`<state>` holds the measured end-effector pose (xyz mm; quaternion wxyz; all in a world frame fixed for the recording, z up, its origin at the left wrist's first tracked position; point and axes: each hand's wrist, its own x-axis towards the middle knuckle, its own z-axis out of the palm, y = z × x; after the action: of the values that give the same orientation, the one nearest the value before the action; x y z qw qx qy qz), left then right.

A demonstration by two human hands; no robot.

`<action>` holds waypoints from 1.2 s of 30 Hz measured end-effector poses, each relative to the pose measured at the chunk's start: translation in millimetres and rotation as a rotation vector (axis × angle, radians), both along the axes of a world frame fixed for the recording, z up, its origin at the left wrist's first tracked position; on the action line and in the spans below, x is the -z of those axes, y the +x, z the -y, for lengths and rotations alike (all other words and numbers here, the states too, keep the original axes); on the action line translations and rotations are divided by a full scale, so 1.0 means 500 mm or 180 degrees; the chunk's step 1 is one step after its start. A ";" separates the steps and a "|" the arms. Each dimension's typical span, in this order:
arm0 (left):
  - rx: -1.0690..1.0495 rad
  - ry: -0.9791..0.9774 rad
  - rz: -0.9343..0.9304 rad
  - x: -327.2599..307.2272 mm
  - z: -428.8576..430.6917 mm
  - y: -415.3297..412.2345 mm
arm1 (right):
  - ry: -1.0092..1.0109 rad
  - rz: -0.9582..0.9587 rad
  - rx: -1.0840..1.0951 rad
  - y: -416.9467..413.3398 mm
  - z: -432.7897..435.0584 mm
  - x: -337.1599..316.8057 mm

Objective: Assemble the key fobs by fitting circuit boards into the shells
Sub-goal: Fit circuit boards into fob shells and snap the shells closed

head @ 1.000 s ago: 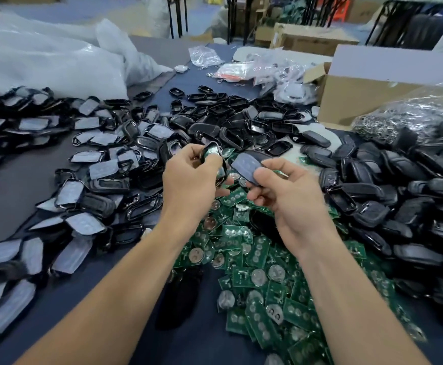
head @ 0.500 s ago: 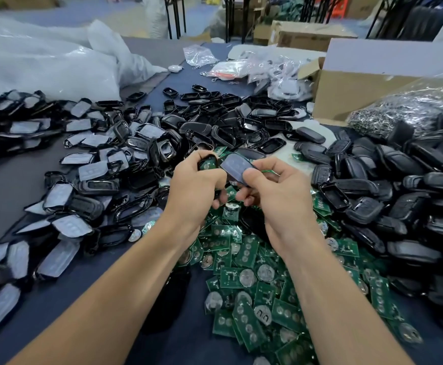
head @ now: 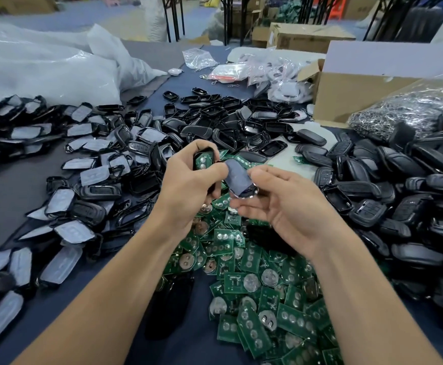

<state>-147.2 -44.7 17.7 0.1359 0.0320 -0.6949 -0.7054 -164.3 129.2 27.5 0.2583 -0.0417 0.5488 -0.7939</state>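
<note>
My left hand [head: 188, 185] grips a black shell half [head: 204, 159] with a green circuit board lying inside it. My right hand [head: 286, 209] pinches a second shell piece [head: 237, 177], its grey-blue film facing up, between thumb and fingers. The two pieces are held side by side and nearly touch above a heap of green circuit boards [head: 254, 285].
Film-covered shell halves [head: 65, 196] spread over the left of the dark table. Empty black shells [head: 228, 119] lie at the back, black covers [head: 399, 180] pile at the right. A cardboard box [head: 346, 96], a bag of metal rings [head: 410, 111] and white bags [head: 44, 69] stand behind.
Both hands have come slightly nearer to me and lower. The right hand's fingers have loosened around the filmed piece, which now lies close against the left hand's shell.
</note>
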 end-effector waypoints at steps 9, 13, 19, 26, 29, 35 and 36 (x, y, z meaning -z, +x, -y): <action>0.0285 -0.0030 -0.0113 -0.006 -0.008 0.006 | -0.0622 0.0408 -0.0526 -0.006 -0.017 0.020; 0.0151 0.0459 0.0220 -0.008 -0.009 0.007 | -0.0689 0.0471 -0.0467 -0.006 -0.015 0.022; -0.0185 0.0361 0.0304 -0.005 -0.009 0.005 | -0.0690 0.0554 -0.0021 0.000 -0.001 0.016; -0.0356 -0.0134 0.0173 -0.003 -0.018 0.004 | -0.0111 -0.0186 0.0698 0.008 0.023 0.025; -0.0425 -0.0054 0.0172 -0.003 -0.012 0.004 | 0.0325 -0.0566 0.0883 0.014 0.027 0.027; -0.0562 -0.0336 0.0134 0.007 -0.012 0.001 | 0.0984 -0.1259 0.1018 0.020 0.032 0.029; -0.0561 -0.0349 0.0124 0.008 -0.013 0.001 | 0.1096 -0.1362 0.1036 0.020 0.033 0.030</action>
<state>-146.8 -38.2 13.5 0.1855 0.0993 -0.7295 -0.6509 -154.3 112.9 12.2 0.0098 -0.0751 0.7165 -0.6935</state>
